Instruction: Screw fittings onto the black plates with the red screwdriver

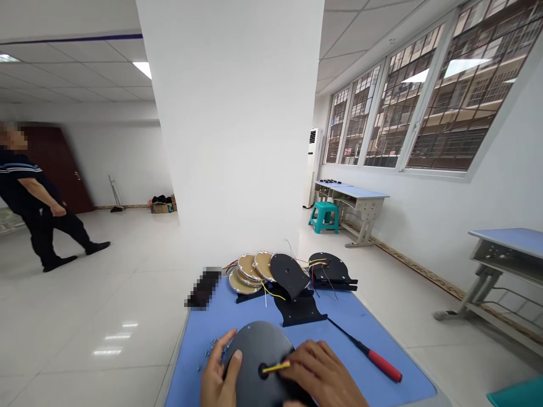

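Note:
A black round plate (254, 347) is close in front of me, a hole near its middle. Yellow and red wires (275, 367) come out through that hole. My left hand (218, 373) grips the plate's left edge, thumb on top. The fingers of my right hand (324, 373) are closed at the wires' end, above the plate's right side. Small screws (207, 354) lie beside my left hand. A screwdriver (384, 364) with a red handle rests on the blue table (352, 325) to the right. The plate's underside is hidden.
Tan discs (250, 267) with wires and several black plates (291, 274) are heaped at the table's far side. A pixelated dark object (203, 288) lies at the far left corner. A white pillar (237, 141) stands behind. At left is a person (38, 198); other desks (356, 192) are at right.

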The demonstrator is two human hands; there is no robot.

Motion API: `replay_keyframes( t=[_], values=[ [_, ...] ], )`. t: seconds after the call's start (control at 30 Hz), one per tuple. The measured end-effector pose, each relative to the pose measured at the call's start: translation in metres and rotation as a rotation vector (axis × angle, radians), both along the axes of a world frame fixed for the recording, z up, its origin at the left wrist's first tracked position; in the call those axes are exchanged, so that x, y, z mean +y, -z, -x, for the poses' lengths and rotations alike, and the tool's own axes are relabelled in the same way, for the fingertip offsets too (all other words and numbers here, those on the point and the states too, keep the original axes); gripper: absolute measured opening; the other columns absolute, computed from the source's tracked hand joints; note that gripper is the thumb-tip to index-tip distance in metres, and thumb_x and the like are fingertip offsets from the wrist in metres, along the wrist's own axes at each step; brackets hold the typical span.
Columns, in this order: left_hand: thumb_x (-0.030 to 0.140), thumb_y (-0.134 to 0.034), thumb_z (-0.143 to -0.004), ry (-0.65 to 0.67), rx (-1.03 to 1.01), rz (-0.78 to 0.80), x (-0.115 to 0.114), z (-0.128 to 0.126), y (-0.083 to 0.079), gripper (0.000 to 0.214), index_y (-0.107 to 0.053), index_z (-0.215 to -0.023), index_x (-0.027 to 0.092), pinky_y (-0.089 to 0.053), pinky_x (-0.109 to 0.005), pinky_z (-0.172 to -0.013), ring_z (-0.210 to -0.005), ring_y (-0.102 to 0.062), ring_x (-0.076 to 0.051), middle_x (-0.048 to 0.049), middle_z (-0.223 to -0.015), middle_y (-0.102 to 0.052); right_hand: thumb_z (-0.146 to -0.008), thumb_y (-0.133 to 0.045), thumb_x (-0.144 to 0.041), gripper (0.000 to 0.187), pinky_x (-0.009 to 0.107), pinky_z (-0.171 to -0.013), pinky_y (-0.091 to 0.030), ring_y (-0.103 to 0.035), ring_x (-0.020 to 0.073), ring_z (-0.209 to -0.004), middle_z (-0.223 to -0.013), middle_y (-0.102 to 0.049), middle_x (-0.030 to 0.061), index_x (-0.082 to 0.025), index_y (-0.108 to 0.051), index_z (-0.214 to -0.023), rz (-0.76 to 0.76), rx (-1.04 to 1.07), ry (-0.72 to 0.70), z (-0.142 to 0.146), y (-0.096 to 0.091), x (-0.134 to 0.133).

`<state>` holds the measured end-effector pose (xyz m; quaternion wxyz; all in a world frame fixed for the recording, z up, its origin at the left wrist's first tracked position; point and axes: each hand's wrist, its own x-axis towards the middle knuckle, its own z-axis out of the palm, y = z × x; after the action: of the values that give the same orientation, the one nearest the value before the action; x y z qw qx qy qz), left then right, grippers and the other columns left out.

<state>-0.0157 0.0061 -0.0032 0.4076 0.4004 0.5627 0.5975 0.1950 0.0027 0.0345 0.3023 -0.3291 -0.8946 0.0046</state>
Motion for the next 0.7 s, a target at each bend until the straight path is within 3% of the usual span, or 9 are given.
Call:
replay_keyframes(
  t=[0.07, 0.13, 0.27, 0.37, 0.47, 0.6, 0.7],
  values=[
    [0.057, -0.06, -0.078, -0.016, 0.067, -0.016, -0.001, 0.0, -0.001, 0.056, -0.063, -0.119, 0.02, -0.043, -0.04, -0.106, -0.126, -0.054, -0.027, -0.0089, -0.128, -0.065, -0.083, -0.069, -0.036, 0.039, 0.035, -0.077, -0.049, -0.066, 0.024, -0.083, -0.097, -0.073, 0.0067, -0.024, -0.061, -0.12, -0.003, -0.007, 0.109, 0.006, -0.006, 0.004],
    [0.054, -0.055, -0.081, -0.004, 0.123, -0.033, -0.003, 0.0, -0.004, 0.053, -0.062, -0.121, 0.02, -0.038, -0.042, -0.11, -0.129, -0.052, -0.026, -0.0084, -0.131, -0.063, -0.083, -0.07, -0.029, 0.044, 0.032, -0.078, -0.048, -0.066, 0.0209, -0.08, -0.093, -0.072, 0.0048, -0.024, -0.059, -0.125, 0.105, -0.007, 0.096, 0.018, -0.011, 0.007],
    [0.051, -0.055, -0.079, 0.07, 0.223, -0.028, -0.005, 0.003, -0.014, 0.05, -0.067, -0.116, 0.02, -0.04, -0.046, -0.109, -0.125, -0.056, -0.028, -0.0083, -0.127, -0.067, -0.091, -0.061, -0.022, 0.012, 0.025, -0.072, -0.047, -0.065, 0.0151, -0.074, -0.084, -0.07, 0.0017, -0.023, -0.072, -0.095, 0.285, -0.011, -0.059, 0.039, -0.023, 0.015],
    [0.049, -0.057, -0.075, 0.11, 0.304, 0.004, -0.005, 0.008, -0.012, 0.044, -0.074, -0.103, 0.02, -0.045, -0.048, -0.105, -0.116, -0.063, -0.03, -0.0087, -0.113, -0.074, -0.095, -0.055, -0.028, 0.02, 0.025, -0.07, -0.047, -0.064, 0.015, -0.071, -0.079, -0.069, 0.0028, -0.02, -0.072, -0.087, 0.3, 0.025, -0.133, 0.042, -0.034, 0.021],
    [0.044, -0.054, -0.075, 0.125, 0.416, 0.006, -0.008, 0.011, 0.004, 0.039, -0.076, -0.098, 0.021, -0.05, -0.046, -0.099, -0.107, -0.068, -0.029, -0.0077, -0.106, -0.077, -0.097, -0.051, -0.037, 0.032, 0.023, -0.068, -0.047, -0.063, 0.0144, -0.07, -0.078, -0.069, 0.004, -0.019, -0.073, -0.083, 0.393, 0.133, -0.157, 0.039, -0.042, 0.023],
    [0.033, -0.046, -0.085, 0.178, 0.693, 0.008, -0.015, 0.016, 0.037, 0.037, -0.073, -0.107, 0.026, -0.055, -0.041, -0.091, -0.101, -0.07, -0.025, -0.006, -0.104, -0.077, -0.097, -0.048, -0.044, 0.04, 0.024, -0.066, -0.048, -0.063, 0.0153, -0.069, -0.075, -0.069, 0.0046, -0.018, -0.073, -0.079, 0.474, 0.241, -0.124, 0.039, -0.041, 0.021],
    [0.029, -0.047, -0.087, 0.102, 0.959, -0.086, -0.02, 0.017, 0.055, 0.035, -0.072, -0.111, 0.029, -0.056, -0.045, -0.089, -0.101, -0.067, -0.026, -0.008, -0.111, -0.072, -0.097, -0.048, -0.044, 0.039, 0.025, -0.065, -0.048, -0.062, 0.0149, -0.067, -0.073, -0.069, 0.0034, -0.018, -0.072, -0.078, 0.506, 0.268, -0.101, 0.041, -0.039, 0.02]
  ],
)
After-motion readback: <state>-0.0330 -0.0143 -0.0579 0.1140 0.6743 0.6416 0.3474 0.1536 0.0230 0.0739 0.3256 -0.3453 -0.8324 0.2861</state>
